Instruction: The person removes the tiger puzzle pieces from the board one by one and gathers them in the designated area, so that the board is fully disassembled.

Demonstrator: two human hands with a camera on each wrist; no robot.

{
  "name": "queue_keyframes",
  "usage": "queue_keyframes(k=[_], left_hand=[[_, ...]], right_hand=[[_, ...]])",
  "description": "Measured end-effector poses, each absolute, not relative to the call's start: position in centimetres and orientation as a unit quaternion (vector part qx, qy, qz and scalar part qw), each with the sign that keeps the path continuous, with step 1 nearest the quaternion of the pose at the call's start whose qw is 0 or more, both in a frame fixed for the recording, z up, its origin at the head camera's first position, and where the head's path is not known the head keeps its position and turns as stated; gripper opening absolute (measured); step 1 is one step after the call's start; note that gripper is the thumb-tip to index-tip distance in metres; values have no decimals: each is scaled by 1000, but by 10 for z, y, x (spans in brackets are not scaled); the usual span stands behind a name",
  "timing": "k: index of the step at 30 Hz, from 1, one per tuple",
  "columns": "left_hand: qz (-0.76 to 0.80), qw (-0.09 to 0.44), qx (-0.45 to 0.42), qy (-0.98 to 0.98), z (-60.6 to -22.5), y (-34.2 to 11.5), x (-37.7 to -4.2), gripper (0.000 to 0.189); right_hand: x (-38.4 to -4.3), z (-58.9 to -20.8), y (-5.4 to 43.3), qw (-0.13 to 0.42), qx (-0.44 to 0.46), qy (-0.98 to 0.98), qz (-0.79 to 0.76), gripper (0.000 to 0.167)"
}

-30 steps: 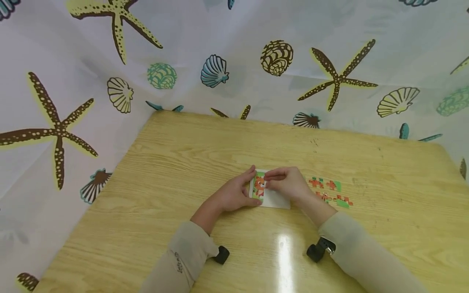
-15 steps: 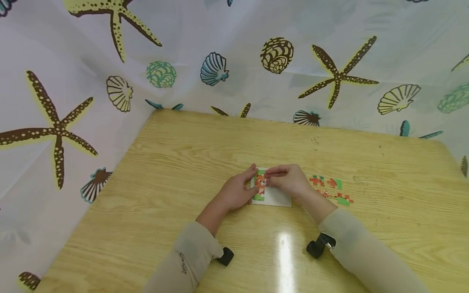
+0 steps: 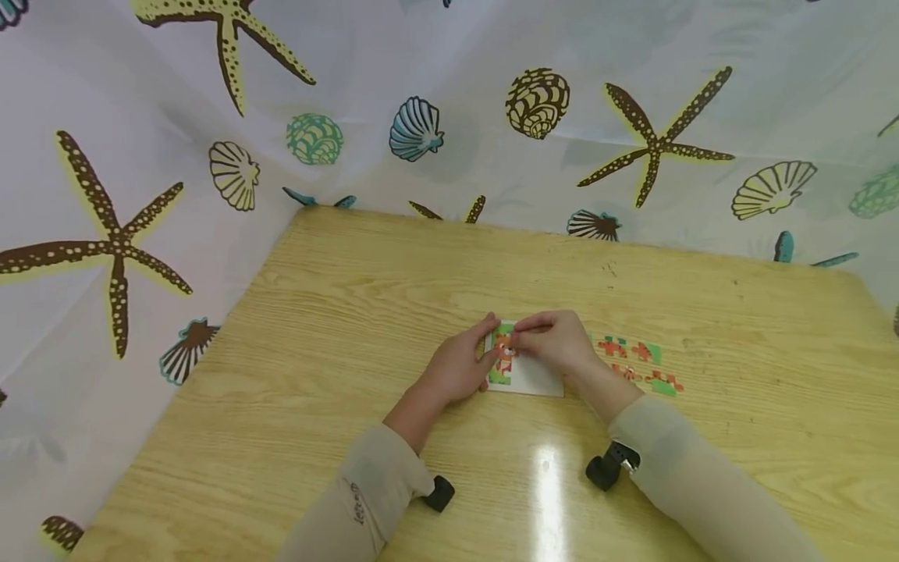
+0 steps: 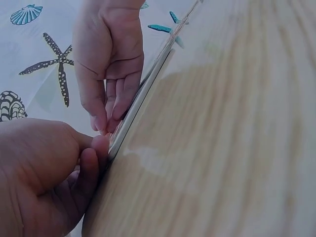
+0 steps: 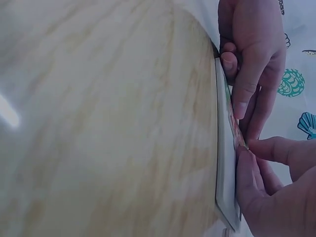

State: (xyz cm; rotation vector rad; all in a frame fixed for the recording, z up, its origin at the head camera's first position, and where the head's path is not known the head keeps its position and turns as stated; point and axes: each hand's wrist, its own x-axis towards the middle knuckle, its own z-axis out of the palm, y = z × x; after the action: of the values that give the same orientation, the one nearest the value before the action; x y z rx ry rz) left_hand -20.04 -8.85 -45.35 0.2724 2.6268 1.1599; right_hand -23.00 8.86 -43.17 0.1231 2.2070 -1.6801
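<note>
A small white puzzle board (image 3: 539,381) lies on the table under both hands. Joined jigsaw pieces (image 3: 502,364) fill its left side, showing part of an orange animal on green. My left hand (image 3: 453,367) grips the board's left edge, with its thumb down on the joined pieces and the index finger at the far corner. Just right of that strip, my right hand (image 3: 562,343) pinches a jigsaw piece (image 5: 245,146) between thumb and index finger, low over the board. Fingers cover most of that piece. In the right wrist view, the board (image 5: 225,163) appears edge-on.
Several loose jigsaw pieces (image 3: 625,373), orange and green, lie right of the board on the wooden table (image 3: 393,273). A white cloth (image 3: 463,101) with starfish and shells hangs behind the table and along its left side.
My left thumb has moved up from the board's near edge onto the joined pieces. My right hand stays at the strip's right edge, with its fingers shifted slightly.
</note>
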Motion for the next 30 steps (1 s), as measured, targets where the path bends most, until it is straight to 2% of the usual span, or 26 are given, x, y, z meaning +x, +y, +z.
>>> queue_keyframes(k=[10, 20, 30], left_hand=[[415, 139, 81, 895, -450, -86, -200, 61], [445, 141, 77, 881, -452, -89, -200, 60], [456, 150, 74, 874, -451, -91, -198, 60]], right_hand=[[-231, -430, 89, 176, 53, 790, -584, 23], [-228, -425, 91, 187, 53, 791, -580, 39], [-224, -419, 95, 199, 34, 797, -570, 42]])
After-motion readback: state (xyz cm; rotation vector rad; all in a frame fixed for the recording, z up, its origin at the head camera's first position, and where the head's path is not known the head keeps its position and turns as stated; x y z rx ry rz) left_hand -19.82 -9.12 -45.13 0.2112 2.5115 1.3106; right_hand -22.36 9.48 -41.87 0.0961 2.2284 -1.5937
